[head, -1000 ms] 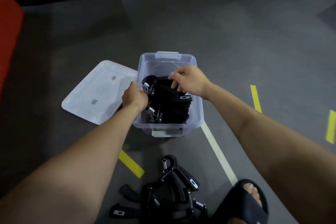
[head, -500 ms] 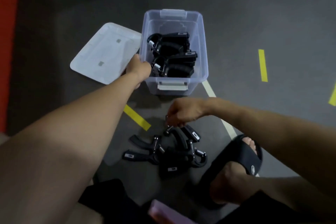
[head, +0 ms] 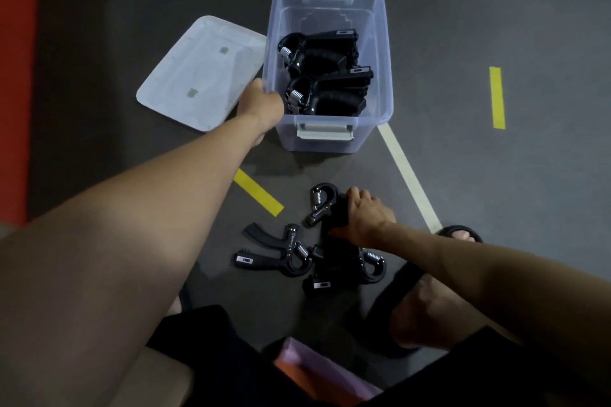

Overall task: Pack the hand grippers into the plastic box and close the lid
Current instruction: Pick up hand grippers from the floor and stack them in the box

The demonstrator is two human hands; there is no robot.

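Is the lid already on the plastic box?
No, the lid lies flat on the floor beside the plastic box, left of it in the picture, and the box's top is open.

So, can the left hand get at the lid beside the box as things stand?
Probably yes. The left hand grips the box's left rim, and the lid lies flat on the floor right beside it, with nothing on it or between them.

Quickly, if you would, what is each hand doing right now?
Left hand: grips the plastic box at its left rim.
Right hand: closed around a hand gripper on the floor.
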